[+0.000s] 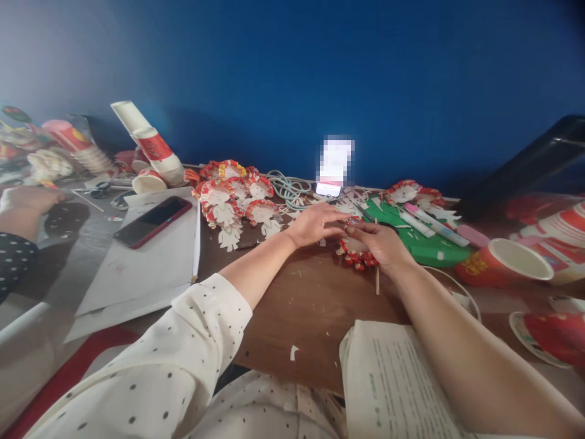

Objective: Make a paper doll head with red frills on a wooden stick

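Note:
A paper doll [354, 245] with a red, ruffled rim is between my two hands, above the brown tabletop [301, 299]. My right hand [386, 244] is closed on its right side, thumb and fingers pinched near the top. From under this hand a thin wooden stick [377, 281] points down. My left hand [315, 224] reaches in from the left, its fingertips meeting at the doll's upper edge; the fingers partly cover the contact. Left of my hands lies a pile of similar paper dolls [223, 204] with red ruffled rims and white bodies.
Green paper [425, 247] with markers [436, 225] lies at right, beside paper cups [507, 262]. Printed sheets [388, 372] lie close to me. A lit phone [329, 189] leans on the blue wall. Another phone [153, 222] rests on white paper at left, near another person's hand [30, 201].

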The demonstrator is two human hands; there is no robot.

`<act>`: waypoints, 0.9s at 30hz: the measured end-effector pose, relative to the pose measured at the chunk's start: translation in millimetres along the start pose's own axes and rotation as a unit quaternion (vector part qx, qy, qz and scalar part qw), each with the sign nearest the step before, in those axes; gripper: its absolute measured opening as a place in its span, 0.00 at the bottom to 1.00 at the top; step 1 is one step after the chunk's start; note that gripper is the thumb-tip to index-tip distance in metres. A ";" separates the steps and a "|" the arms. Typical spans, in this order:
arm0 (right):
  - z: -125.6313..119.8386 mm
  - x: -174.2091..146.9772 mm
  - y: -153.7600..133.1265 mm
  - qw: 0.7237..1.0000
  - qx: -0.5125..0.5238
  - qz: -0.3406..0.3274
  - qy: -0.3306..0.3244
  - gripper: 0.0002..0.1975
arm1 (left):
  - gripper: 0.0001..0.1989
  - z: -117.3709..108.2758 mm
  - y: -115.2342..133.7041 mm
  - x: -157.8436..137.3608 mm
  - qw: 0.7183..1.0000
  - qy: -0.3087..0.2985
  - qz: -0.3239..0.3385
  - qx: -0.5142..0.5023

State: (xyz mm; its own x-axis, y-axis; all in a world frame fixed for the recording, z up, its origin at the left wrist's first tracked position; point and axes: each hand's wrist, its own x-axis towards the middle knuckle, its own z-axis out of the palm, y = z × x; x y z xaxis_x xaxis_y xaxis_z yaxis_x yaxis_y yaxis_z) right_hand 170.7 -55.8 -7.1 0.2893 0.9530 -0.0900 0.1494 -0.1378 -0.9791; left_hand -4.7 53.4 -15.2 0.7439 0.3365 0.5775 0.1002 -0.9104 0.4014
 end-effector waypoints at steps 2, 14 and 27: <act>0.2 0.6 0.8 1.000 0.006 -0.002 0.006 0.18 | 0.19 -0.9 2.2 -0.1 0.998 0.021 -0.040 -0.049; 7.1 -5.7 -5.2 0.998 0.008 -0.028 0.057 0.16 | 0.11 8.4 11.2 2.7 0.985 0.055 -0.099 -0.127; 5.7 -0.1 4.1 0.995 0.096 0.000 -0.038 0.18 | 0.04 1.7 7.5 3.0 0.994 0.078 -0.029 -0.075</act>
State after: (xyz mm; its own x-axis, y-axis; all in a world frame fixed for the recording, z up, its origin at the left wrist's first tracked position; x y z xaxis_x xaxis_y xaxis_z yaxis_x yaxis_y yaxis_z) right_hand 165.9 -54.9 -12.1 0.2154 0.9717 -0.0964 -0.0362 -0.0907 -0.9952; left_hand -0.7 47.2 -11.7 0.6263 0.4317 0.6492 0.0318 -0.8461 0.5320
